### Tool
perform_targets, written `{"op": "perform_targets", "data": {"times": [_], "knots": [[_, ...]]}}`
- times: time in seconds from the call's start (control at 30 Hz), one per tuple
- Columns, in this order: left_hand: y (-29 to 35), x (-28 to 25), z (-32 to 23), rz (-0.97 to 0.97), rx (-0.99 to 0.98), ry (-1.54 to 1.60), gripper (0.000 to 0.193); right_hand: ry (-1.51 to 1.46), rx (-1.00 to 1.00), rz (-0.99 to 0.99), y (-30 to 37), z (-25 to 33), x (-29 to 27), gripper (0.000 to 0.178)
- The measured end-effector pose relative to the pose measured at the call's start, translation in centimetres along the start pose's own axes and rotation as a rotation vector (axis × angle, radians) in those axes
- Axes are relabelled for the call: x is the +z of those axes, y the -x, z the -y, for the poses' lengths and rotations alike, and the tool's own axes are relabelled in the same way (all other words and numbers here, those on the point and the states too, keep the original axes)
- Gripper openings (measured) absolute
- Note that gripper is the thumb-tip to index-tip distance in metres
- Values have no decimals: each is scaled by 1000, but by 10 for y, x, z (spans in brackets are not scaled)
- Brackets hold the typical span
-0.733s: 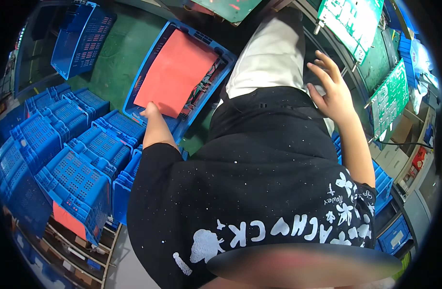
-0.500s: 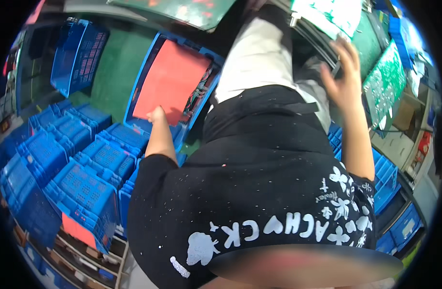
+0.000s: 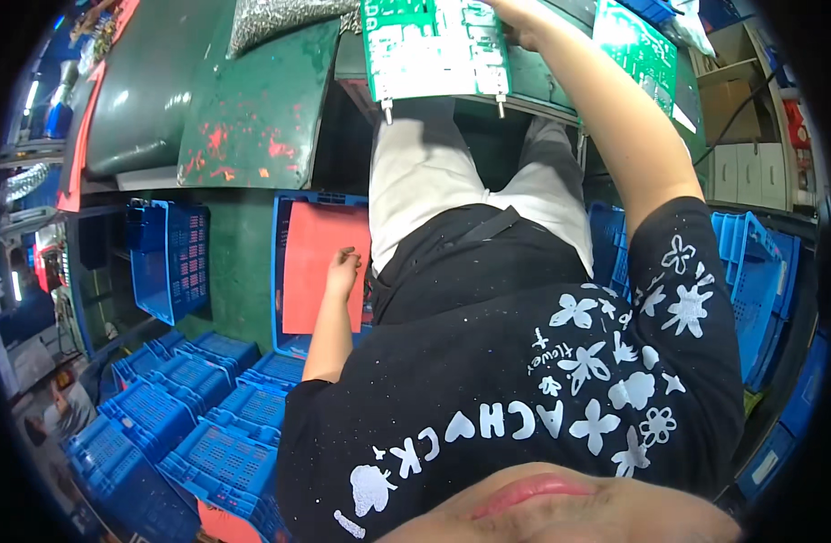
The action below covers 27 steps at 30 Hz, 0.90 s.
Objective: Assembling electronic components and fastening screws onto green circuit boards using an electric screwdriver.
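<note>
A green circuit board [image 3: 396, 68] with a large bright white area lies at the table's near edge. Two metal posts stick out from its near side. My right hand [image 3: 524, 25] is at the board's right edge, its fingers bent around that edge; the top of the picture cuts off part of the hand. Down on my left, my left hand [image 3: 345, 264] hovers over a red sheet [image 3: 320, 235], fingers loosely bent and slightly apart, with nothing visible in them. The sheet covers most of a blue crate [image 3: 278, 271] beside my leg.
Another green circuit board [image 3: 637, 45] lies on the table to the right. A bag of small metal parts [image 3: 284, 20] rests at the far left. Stacked blue crates [image 3: 221, 452] fill the lower left, and a blue crate [image 3: 176, 262] stands on the green floor.
My view has swung toward the table. My right hand has gone from spread in the air to the board's edge. My left hand has come off the red sheet's near edge.
</note>
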<state>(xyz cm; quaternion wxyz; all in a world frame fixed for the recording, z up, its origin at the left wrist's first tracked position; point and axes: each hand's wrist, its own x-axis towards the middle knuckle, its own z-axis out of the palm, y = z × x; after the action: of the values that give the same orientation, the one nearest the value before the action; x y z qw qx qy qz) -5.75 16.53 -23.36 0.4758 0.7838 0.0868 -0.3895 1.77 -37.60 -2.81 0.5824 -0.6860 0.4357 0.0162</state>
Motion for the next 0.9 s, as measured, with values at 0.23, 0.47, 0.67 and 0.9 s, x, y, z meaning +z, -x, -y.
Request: {"op": "perform_targets", "data": {"times": [0.23, 0.47, 0.67, 0.9], "knots": [[12, -4, -14, 30, 41, -100, 35, 20, -801, 254, -7, 1, 8, 51], [36, 7, -67, 19, 138, -62, 36, 278, -460, -178, 62, 48, 20, 50], [52, 5, -170, 87, 488, 484, 23, -25, -510, 72, 43, 51, 14, 41], [90, 7, -225, -143, 485, 28, 25, 217, -794, -72, 101, 61, 6, 43]]}}
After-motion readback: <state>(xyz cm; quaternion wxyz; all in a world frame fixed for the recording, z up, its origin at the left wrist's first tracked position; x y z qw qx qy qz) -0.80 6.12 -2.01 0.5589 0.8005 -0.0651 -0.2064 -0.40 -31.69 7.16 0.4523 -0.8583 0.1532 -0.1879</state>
